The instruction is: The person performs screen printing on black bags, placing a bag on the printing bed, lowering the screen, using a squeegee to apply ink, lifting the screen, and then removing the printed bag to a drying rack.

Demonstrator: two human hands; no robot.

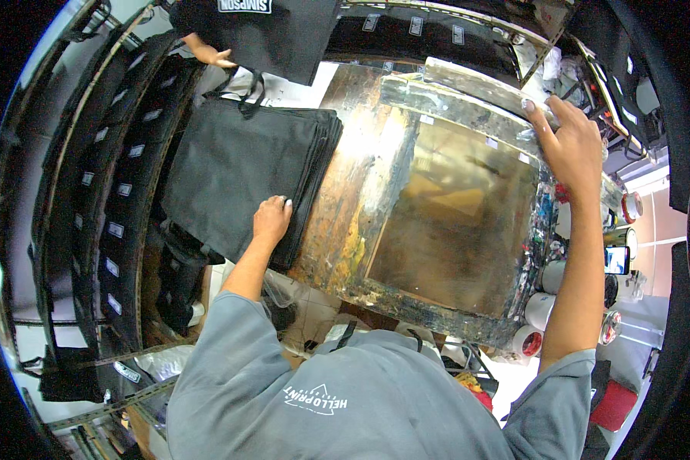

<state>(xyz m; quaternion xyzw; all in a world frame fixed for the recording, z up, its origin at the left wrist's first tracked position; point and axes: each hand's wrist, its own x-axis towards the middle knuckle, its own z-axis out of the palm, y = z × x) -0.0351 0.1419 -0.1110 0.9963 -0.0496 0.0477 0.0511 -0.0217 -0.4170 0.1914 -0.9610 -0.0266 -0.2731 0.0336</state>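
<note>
A stack of black fabric bags [238, 165] lies left of a paint-stained wooden board [337, 238]. My left hand [271, 220] rests at the stack's right edge, its fingers curled on the top bag. On the board is a screen-printing frame [406, 295] with a glossy, brownish see-through panel [452, 222]. Across its far end runs a stained bar [479, 86]. My right hand [571, 146] grips the far right corner, thumb on the near side and fingers over the bar's end; part of its grip is hidden.
Beyond the stack, another person's hand [211, 55] is beside a black bag [276, 34] with a white print. Racks of printed black bags [123, 192] stand at the left. Jars and tins [540, 310] line the board's right side, near a phone [616, 260].
</note>
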